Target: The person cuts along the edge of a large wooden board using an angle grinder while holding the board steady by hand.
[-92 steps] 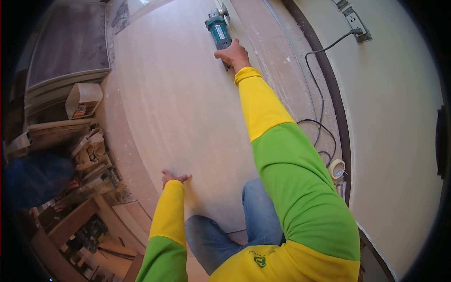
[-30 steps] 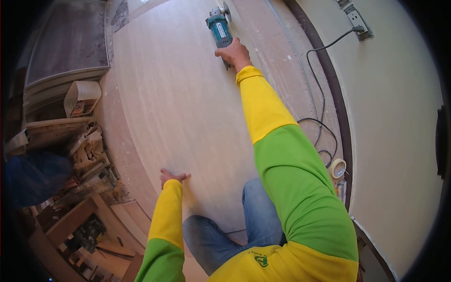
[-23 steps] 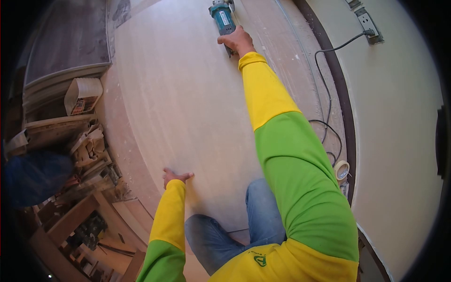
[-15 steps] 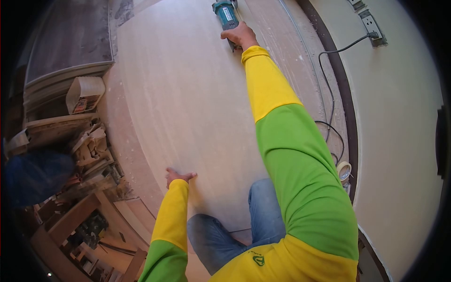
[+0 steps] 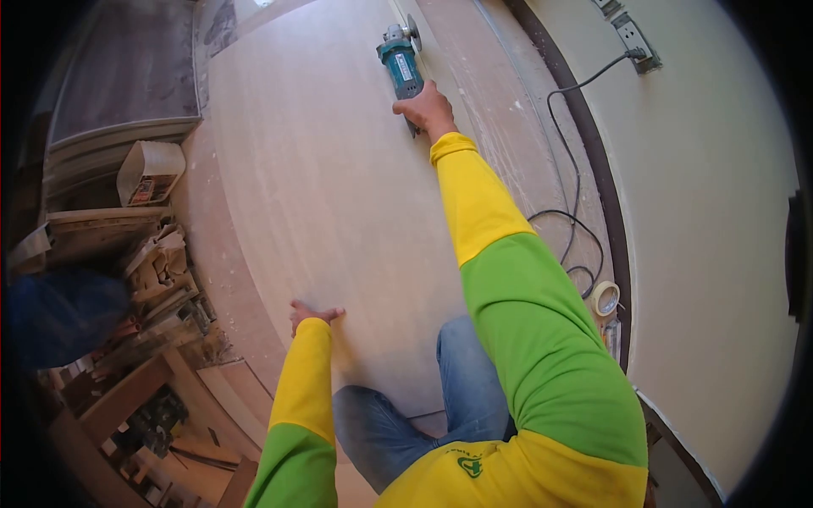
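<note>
A teal angle grinder [image 5: 400, 71] lies along the right edge of a large pale wooden sheet [image 5: 339, 195], far out in front of me. My right hand [image 5: 430, 110] is closed around the rear of its body, arm stretched forward. The round disc [image 5: 413, 32] shows upright at the grinder's head, on the right side. Close to my knees, my left hand [image 5: 312, 315] rests on the sheet near its left edge. Its thumb points out to the right and its other fingers are partly hidden.
A black cord [image 5: 577, 182] runs from the wall socket [image 5: 633, 38] and loops on the floor at right. Beside the wall sits a roll of masking tape [image 5: 605, 298]. Wood scraps [image 5: 161, 262], a white container [image 5: 151, 172] and a blue bag [image 5: 68, 317] crowd the left.
My right hand and the grinder have come back toward me, so the grinder's head and disc now show. My left hand stays at about the same place on the sheet.
</note>
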The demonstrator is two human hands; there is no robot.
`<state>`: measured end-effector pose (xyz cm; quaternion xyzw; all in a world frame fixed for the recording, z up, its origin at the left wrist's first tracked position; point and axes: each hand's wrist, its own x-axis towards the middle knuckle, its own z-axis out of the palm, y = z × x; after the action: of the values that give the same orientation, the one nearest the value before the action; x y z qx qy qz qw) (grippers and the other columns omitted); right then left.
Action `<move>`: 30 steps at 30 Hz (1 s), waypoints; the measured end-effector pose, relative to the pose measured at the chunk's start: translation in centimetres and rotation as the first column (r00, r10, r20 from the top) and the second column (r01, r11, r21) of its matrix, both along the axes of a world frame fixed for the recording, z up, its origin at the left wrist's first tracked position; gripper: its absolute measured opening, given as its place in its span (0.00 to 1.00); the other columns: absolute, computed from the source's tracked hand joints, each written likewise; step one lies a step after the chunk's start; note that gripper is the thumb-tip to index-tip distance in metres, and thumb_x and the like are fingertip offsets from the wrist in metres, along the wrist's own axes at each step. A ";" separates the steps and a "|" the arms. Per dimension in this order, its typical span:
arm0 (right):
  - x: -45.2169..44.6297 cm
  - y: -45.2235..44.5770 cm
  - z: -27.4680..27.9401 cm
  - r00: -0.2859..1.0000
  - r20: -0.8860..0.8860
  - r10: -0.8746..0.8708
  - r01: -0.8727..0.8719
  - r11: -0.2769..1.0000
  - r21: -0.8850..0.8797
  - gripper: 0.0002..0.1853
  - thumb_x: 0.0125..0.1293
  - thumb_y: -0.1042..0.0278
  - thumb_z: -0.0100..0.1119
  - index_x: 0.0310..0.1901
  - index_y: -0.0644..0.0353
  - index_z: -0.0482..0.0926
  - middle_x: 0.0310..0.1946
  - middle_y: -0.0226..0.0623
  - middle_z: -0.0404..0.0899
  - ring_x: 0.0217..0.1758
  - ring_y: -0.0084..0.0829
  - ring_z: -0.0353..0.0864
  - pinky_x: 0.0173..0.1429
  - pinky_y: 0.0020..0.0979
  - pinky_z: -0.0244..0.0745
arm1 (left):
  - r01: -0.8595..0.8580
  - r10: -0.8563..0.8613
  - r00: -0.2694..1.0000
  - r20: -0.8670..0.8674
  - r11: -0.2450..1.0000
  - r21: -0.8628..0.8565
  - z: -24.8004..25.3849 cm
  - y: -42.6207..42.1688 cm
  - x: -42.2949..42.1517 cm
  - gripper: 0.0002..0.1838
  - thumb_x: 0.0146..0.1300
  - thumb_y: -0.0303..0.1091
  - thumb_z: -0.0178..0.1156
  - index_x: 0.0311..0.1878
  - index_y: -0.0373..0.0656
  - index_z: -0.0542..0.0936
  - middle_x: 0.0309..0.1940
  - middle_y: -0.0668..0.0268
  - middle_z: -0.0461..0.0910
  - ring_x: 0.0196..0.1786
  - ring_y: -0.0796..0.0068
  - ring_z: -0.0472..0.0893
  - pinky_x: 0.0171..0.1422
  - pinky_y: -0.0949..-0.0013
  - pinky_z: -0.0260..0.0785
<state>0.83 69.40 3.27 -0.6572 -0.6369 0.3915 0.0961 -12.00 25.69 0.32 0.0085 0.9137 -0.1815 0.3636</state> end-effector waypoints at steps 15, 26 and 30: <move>0.5 0.0 -0.2 1.000 0.006 0.013 -0.013 1.000 0.006 0.42 0.52 0.50 0.72 0.67 0.60 0.70 0.60 0.50 0.82 0.62 0.47 0.83 0.67 0.37 0.77 | -0.010 0.010 1.000 0.007 0.999 0.038 0.9 0.4 0.2 0.77 0.35 0.59 0.86 0.83 0.47 0.45 0.78 0.48 0.61 0.75 0.42 0.69 0.78 0.43 0.63; -2.5 5.5 -1.3 0.999 -0.040 0.025 -0.022 0.997 0.072 0.40 0.54 0.50 0.75 0.66 0.59 0.72 0.56 0.47 0.83 0.47 0.39 0.89 0.50 0.28 0.83 | -0.011 0.011 1.000 0.026 1.000 0.020 0.0 -0.1 -0.2 0.79 0.34 0.62 0.85 0.84 0.46 0.44 0.81 0.44 0.54 0.77 0.40 0.66 0.80 0.47 0.61; -3.2 7.2 -2.2 0.996 -0.073 0.046 -0.046 0.999 0.002 0.45 0.48 0.46 0.75 0.65 0.62 0.72 0.56 0.47 0.82 0.48 0.39 0.88 0.46 0.30 0.85 | -0.003 0.002 0.999 0.040 1.000 0.018 -0.3 -0.3 -0.4 0.79 0.34 0.62 0.85 0.84 0.46 0.43 0.81 0.45 0.53 0.78 0.42 0.65 0.80 0.49 0.61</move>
<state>-2.40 76.55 1.03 -0.6275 -0.6479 0.4175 0.1104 -12.39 25.41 -0.02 0.0142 0.9078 -0.1723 0.3821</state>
